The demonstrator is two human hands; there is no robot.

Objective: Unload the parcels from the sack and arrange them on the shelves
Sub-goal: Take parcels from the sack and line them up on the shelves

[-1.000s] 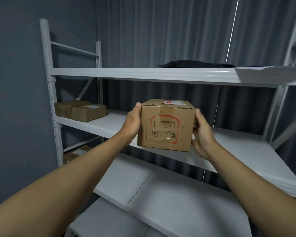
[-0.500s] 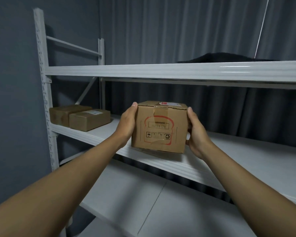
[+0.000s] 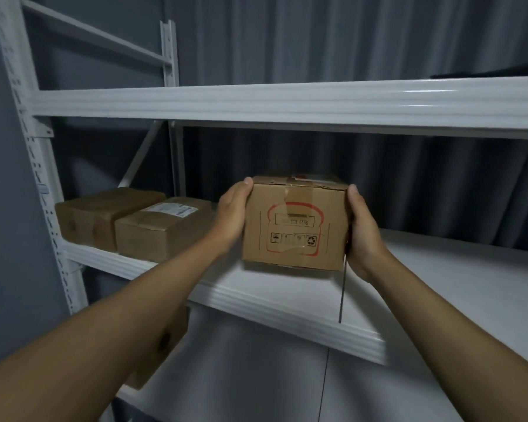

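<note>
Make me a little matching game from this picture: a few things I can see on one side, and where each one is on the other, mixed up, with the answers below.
Things
1. box with the red bread-slice print
2. box with the white label
3. plain brown box
4. dark flat item

Places
A. far left end of the middle shelf
B. on the top shelf, at the right
C. held between the left hand and right hand
D. on the middle shelf, just right of the plain box

Pairs: 1-C, 2-D, 3-A, 4-B
</note>
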